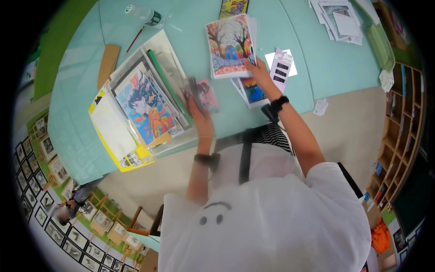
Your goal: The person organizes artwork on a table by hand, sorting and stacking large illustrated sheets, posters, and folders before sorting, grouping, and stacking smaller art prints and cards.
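Note:
My right hand (258,76) is closed on the lower right corner of a stack of pictures, whose top sheet (230,45) shows trees and a blue house. A blue sunset picture (253,90) lies partly under that stack. My left hand (198,114), blurred, is closed on a small dark item (194,88) too smeared to make out, beside a pink card (209,97). Left of it, a blue and orange character picture (146,109) lies on a pile of sheets and folders with a green edge.
A plastic bottle (144,16), a red pencil (135,39) and a brown strip (108,66) lie at the upper left. A lilac package (281,68) is right of my right hand. Papers (346,23) and a green tray (380,47) are at the upper right. A person (68,211) is at the far lower left.

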The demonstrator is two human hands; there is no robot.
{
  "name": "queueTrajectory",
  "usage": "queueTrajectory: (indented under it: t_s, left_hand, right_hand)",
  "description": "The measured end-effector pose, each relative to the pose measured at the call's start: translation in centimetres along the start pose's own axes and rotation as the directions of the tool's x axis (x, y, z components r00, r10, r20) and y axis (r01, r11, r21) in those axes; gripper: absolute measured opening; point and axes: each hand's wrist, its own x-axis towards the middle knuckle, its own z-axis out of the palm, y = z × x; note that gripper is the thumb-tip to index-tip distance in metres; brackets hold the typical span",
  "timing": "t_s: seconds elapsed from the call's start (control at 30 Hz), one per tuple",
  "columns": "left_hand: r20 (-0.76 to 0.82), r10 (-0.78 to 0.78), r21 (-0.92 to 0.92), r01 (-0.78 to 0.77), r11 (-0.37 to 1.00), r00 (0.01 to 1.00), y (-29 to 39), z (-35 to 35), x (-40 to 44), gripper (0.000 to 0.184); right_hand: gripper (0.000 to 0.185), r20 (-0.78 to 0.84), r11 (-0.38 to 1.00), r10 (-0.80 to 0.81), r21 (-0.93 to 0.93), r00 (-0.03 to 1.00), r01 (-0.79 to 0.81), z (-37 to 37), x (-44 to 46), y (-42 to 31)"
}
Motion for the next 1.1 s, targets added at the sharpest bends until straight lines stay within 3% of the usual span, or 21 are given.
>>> queueTrajectory:
  t_s: [0.13,0.17,0.23,0.3,0.33,0.4,0.47,0.53,0.67,0.73,0.83,0.93,1.03,1.1]
  left_hand:
    - [-0.058,-0.047,-0.076,0.042,0.996,0.997,-0.2,0.1,-0.3,0.066]
    - [-0.091,-0.086,-0.106,0.076,0.991,0.992,-0.3,0.0,-0.5,0.064]
    - [-0.087,-0.192,-0.171,0.175,0.97,0.978,0.1,-0.7,-0.4,0.061]
    - [-0.006,-0.323,-0.231,0.312,0.921,0.947,0.5,-1.9,-0.5,0.058]
    - [-0.01,-0.311,-0.204,0.302,0.931,0.95,-0.1,-1.9,-0.5,0.057]
    - [-0.018,-0.291,-0.152,0.285,0.946,0.957,-1.7,-1.7,-0.8,0.056]
    - [-0.007,-0.294,-0.149,0.29,0.945,0.956,-1.5,-1.9,-0.9,0.055]
    - [-0.003,-0.277,-0.162,0.273,0.948,0.961,-1.2,-2.2,-0.6,0.054]
    - [-0.031,-0.249,-0.175,0.24,0.955,0.968,-1.0,-2.3,-0.7,0.054]
    - [-0.048,-0.246,-0.182,0.234,0.955,0.968,-1.4,-2.1,-0.7,0.054]
    - [-0.059,-0.244,-0.212,0.227,0.95,0.968,-1.5,-2.3,-0.7,0.053]
    - [-0.061,-0.228,-0.221,0.209,0.953,0.972,-1.5,-2.5,-0.8,0.053]
    - [-0.06,-0.213,-0.216,0.196,0.957,0.975,-2.0,-2.6,-0.8,0.052]
    - [-0.07,-0.201,-0.204,0.183,0.962,0.977,-2.3,-2.6,-0.8,0.052]
  right_hand:
    - [0.034,0.153,0.959,-0.124,-0.237,0.98,0.158,1.6,6.6,1.1]
    - [0.034,0.072,0.872,-0.113,-0.47,0.991,0.134,2.4,7.0,1.3]
    - [0.032,-0.087,0.555,-0.155,-0.832,0.984,0.014,4.1,7.5,0.2]
    - [0.033,-0.124,0.556,-0.469,-0.81,0.875,0.183,5.4,4.9,-0.4]
    - [0.033,-0.144,0.532,-0.608,-0.804,0.781,0.266,6.1,3.1,-0.7]
    - [0.033,-0.059,0.735,-0.29,-0.653,0.955,0.183,7.5,0.0,4.9]
    - [0.03,0.145,0.777,-0.017,-0.621,0.989,0.104,8.4,-3.2,11.0]
    - [0.024,-0.153,0.906,0.014,-0.416,0.988,-0.077,11.3,-6.8,8.7]
    - [0.017,-0.044,0.954,0.215,-0.203,0.976,-0.219,12.3,-6.5,9.2]
    - [0.013,-0.04,0.954,0.263,-0.141,0.964,-0.266,12.5,-6.5,7.5]
    - [0.013,0.073,0.958,0.257,0.109,0.964,-0.264,12.0,-5.9,8.3]
    - [0.015,0.125,0.951,0.288,0.081,0.949,-0.299,12.7,-5.0,9.1]
    - [0.021,0.102,0.878,0.176,-0.466,0.979,-0.109,14.4,-4.3,11.1]
    - [0.025,-0.003,0.711,-0.124,-0.698,0.992,0.087,15.7,-5.8,12.2]
